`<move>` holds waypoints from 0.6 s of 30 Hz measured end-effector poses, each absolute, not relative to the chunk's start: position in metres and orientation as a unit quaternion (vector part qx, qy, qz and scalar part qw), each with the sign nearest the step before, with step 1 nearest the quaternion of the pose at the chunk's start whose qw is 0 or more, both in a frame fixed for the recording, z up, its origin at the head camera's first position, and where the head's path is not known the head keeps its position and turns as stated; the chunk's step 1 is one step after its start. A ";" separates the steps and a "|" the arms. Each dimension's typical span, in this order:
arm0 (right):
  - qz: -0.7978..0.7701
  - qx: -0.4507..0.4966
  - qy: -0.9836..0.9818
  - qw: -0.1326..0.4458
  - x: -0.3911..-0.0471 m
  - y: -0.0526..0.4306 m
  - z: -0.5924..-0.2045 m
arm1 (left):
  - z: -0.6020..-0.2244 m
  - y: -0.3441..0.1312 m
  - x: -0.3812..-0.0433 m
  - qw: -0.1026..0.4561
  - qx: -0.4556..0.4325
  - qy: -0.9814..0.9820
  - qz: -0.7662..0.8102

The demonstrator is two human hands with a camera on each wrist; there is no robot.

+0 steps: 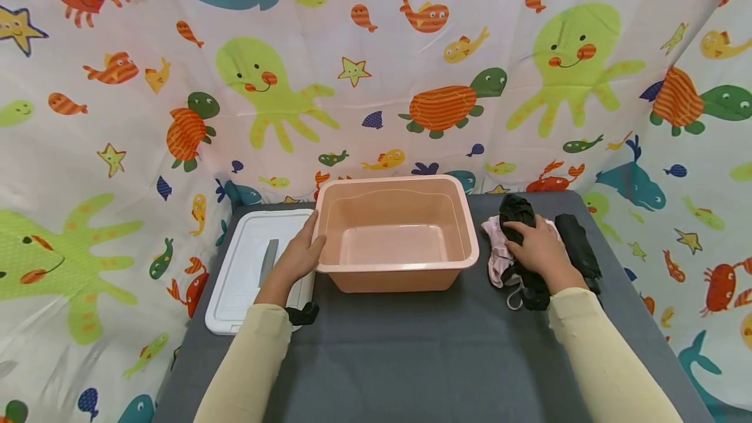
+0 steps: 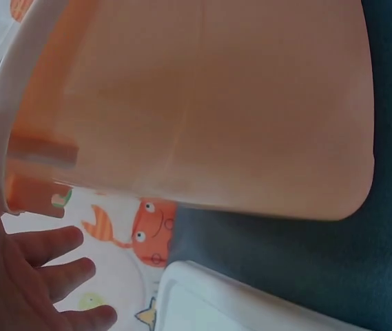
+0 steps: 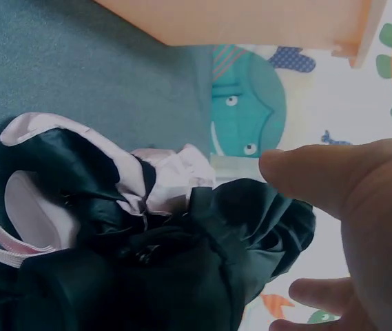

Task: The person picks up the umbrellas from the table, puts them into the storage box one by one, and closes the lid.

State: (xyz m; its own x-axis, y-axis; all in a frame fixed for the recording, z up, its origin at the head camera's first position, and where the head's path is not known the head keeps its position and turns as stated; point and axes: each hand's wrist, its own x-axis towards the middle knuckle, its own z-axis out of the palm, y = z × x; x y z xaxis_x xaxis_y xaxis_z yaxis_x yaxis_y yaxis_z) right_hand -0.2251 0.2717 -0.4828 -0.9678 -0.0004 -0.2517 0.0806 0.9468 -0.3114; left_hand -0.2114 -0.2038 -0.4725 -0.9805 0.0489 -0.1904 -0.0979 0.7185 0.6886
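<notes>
A peach plastic bin (image 1: 388, 281) stands on the grey table, nothing in it. My left hand (image 1: 299, 252) is at its left rim; in the left wrist view the fingers (image 2: 65, 281) stretch past the rim, spread and straight. Over at the right, my right hand (image 1: 540, 250) reaches over a bundle of black and pale pink fabric (image 1: 517, 206). The right wrist view has the thumb (image 3: 302, 172) extended just above the black cloth (image 3: 264, 221), with fingers spread on the far side. White and pink straps (image 3: 16, 255) hang from the bundle.
Left of the bin lies a white lid (image 1: 235, 279) with a grey handle. A black rolled item (image 1: 576, 243) lies right of the fabric bundle. Behind the table hangs a curtain (image 1: 376, 38) printed with sea animals.
</notes>
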 end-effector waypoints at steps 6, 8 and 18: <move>-0.169 -0.009 0.976 0.137 -0.229 0.276 -0.491 | -0.479 -0.201 -0.212 0.119 -0.030 0.898 0.422; -0.170 -0.012 0.975 0.140 -0.231 0.278 -0.493 | -0.481 -0.200 -0.212 0.119 -0.034 0.892 0.435; -0.171 0.001 0.970 0.176 -0.238 0.280 -0.496 | -0.483 -0.198 -0.210 0.110 -0.043 0.876 0.467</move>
State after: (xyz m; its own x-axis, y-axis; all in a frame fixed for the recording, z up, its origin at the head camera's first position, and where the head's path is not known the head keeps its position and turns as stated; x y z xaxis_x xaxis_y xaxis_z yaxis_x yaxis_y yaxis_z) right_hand -0.2377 0.2803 -0.4959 -0.9383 -0.0587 -0.3408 0.0613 0.9416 -0.3311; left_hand -0.2100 -0.1983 -0.4826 -0.9719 0.0279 -0.2336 -0.1784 0.5597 0.8092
